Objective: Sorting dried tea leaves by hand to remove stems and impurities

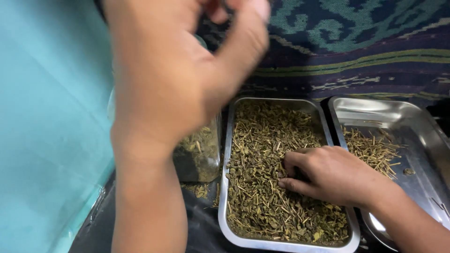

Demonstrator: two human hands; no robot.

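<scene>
My left hand is raised close to the camera and blurred. Its thumb and fingers come together at the top edge, and I cannot make out anything between them. Behind it stands a clear jar partly filled with dried herbs. My right hand rests in a rectangular steel tray full of dried green-brown herbs. Its fingers are curled, with the tips pinching into the pieces.
A second steel tray lies to the right with a small pile of thin stems. A teal cloth covers the left side. A dark patterned fabric lies behind the trays. Loose bits are scattered beside the jar.
</scene>
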